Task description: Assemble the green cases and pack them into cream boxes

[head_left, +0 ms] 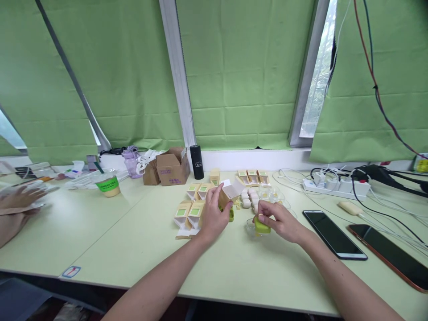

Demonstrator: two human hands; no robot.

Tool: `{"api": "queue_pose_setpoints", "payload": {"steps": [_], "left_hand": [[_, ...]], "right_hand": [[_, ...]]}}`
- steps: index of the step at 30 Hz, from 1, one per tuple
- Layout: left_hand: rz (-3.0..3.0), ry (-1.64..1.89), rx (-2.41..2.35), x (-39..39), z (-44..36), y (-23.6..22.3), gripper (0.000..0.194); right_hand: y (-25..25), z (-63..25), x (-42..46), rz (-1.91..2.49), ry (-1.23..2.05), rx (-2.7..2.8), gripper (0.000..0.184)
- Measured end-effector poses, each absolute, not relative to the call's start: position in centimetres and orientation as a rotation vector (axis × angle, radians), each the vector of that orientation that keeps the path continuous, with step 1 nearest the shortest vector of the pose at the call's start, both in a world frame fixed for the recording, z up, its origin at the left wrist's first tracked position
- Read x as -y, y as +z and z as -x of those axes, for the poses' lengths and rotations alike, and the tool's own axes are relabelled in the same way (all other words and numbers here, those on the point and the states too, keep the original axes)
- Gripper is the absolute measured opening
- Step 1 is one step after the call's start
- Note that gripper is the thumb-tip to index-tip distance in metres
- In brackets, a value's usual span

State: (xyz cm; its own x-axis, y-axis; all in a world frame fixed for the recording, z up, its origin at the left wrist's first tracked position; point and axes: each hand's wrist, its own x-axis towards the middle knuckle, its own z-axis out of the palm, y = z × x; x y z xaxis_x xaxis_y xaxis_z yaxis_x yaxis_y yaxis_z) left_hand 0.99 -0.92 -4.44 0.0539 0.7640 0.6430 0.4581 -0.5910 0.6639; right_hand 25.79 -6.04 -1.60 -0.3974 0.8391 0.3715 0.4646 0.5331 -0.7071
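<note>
My left hand (215, 213) is closed round a small cardboard box (230, 190), whose white flaps stand open at the top. In my right hand (280, 219) a small rounded green case (261, 226) is pinched between thumb and fingers, low over the table. A clear plastic piece (250, 226) shows right beside the case; whether the two are joined I cannot tell. Another green piece (231, 216) lies by my left fingertips. Several open boxes with green labels (183, 213) stand left of my left hand. Between and behind my hands are several whitish rounded pieces (246, 203) and clear plastic shells (274, 194).
Two phones (334, 234) (389, 254) lie at the right, near a power strip (337, 187) with tangled cables. A black bottle (197, 162), a brown carton (173, 167) and a drink cup (109, 183) stand behind. At far left is another person's blurred hand (25, 197).
</note>
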Motion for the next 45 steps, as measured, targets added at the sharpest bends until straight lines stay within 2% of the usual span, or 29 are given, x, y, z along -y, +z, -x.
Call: {"api": "queue_pose_setpoints", "payload": {"steps": [6, 14, 23, 45], "left_hand": [[-1.836, 1.558, -1.057, 0.8, -1.1, -4.1, 0.057], [-1.492, 1.547, -0.820, -0.1, -1.1, -4.0, 0.055], [-1.220, 1.446, -0.684, -0.4, -1.2, -4.4, 0.067], [-0.983, 1.359, -0.472, -0.7, -1.4, -4.7, 0.044]], "right_hand": [[-1.9, -25.6, 5.4, 0.920, 0.854, 1.765, 0.034], [-2.8, -25.0, 4.8, 0.991, 0.785, 1.916, 0.025], [-3.1, -25.3, 4.8, 1.006, 0.796, 1.998, 0.018], [-3.0, -25.8, 4.7, 1.063, 0.697, 2.058, 0.013]]}}
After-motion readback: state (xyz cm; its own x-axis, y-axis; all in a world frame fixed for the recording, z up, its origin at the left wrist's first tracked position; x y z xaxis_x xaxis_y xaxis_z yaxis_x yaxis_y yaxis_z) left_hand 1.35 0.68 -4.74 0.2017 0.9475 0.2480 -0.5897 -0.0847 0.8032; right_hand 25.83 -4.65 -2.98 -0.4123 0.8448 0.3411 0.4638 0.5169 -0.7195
